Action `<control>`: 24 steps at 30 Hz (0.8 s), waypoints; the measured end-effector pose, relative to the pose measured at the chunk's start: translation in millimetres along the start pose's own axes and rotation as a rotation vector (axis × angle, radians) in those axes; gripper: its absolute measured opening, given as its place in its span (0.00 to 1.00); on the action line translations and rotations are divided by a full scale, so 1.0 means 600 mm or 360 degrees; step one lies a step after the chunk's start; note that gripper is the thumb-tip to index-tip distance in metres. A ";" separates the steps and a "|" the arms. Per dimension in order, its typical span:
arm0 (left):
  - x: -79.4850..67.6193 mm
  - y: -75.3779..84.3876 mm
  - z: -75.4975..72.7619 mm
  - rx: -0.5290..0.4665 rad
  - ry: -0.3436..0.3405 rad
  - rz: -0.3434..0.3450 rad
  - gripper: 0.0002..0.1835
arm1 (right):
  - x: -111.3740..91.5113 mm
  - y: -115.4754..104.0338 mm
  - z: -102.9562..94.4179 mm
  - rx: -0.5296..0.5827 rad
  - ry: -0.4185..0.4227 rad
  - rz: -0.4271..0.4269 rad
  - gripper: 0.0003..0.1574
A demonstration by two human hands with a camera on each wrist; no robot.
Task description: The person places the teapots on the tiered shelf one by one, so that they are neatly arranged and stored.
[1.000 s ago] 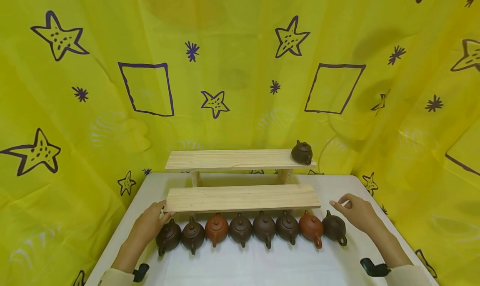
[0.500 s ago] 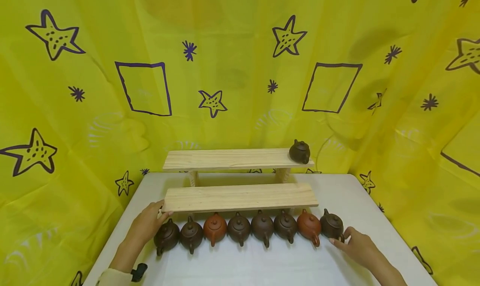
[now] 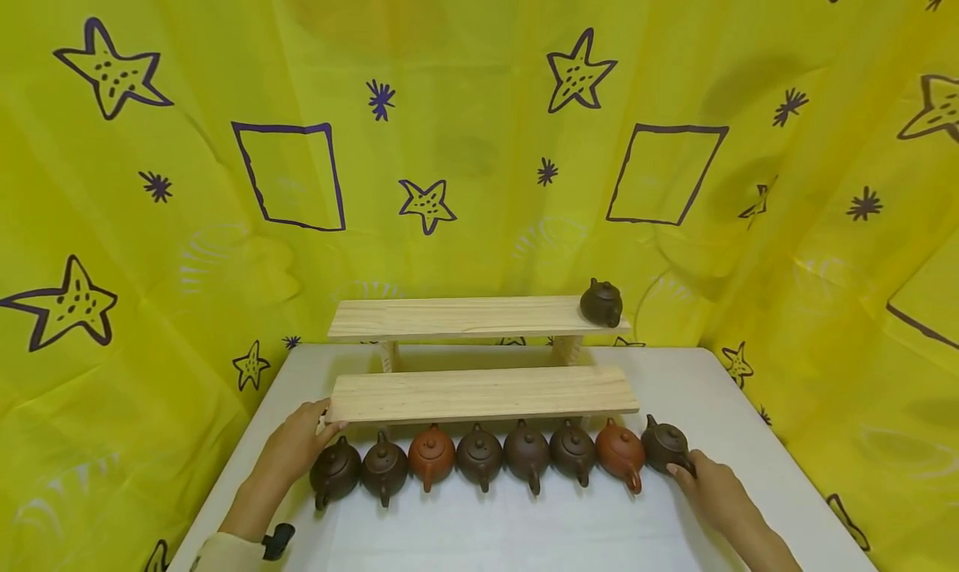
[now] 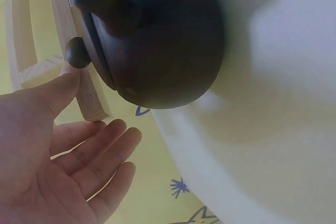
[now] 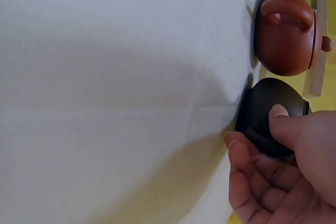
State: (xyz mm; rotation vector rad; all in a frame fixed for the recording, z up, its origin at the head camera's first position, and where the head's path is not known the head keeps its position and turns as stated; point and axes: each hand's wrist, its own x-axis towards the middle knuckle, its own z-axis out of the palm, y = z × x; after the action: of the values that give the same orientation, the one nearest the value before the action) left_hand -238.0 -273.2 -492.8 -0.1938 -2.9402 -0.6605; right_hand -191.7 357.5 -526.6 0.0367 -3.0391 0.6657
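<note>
Two shelves (image 3: 483, 395) behind eight teapots (image 3: 663, 445)

Left hand spread, right hand pinching

In the head view the left hand (image 3: 295, 436) lies at eight o'clock, its left forearm (image 3: 258, 499) pointing toward one o'clock. The left wrist view shows the left thumb (image 4: 55, 88) set apart from four slightly bent fingers (image 4: 102, 163), which point to about two o'clock.

The right hand (image 3: 712, 484) sits at four o'clock, its right forearm (image 3: 755, 539) angled toward half past ten. Its right thumb (image 5: 286, 127) presses toward ten o'clock, fingers curled below.
</note>
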 end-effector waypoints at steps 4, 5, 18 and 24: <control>-0.001 0.001 -0.002 0.0005 -0.0007 0.0001 0.31 | 0.001 0.002 0.003 0.0010 0.0019 -0.0010 0.16; 0.000 0.001 -0.002 0.0004 -0.0007 0.0002 0.31 | 0.001 0.002 0.005 0.0008 0.0025 -0.0011 0.16; 0.002 -0.003 0.000 -0.0003 -0.0004 -0.0005 0.31 | -0.009 0.002 0.019 0.0042 0.0163 -0.0007 0.11; 0.004 -0.004 0.002 -0.0002 -0.0011 -0.0006 0.31 | -0.014 0.009 0.027 0.0028 0.0324 -0.0079 0.10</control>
State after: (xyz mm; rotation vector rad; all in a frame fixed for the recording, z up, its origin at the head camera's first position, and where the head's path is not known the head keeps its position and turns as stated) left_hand -240.7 -275.0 -494.4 -0.1913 -2.9476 -0.6638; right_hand -183.9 355.8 -543.8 0.0420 -2.8283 0.6489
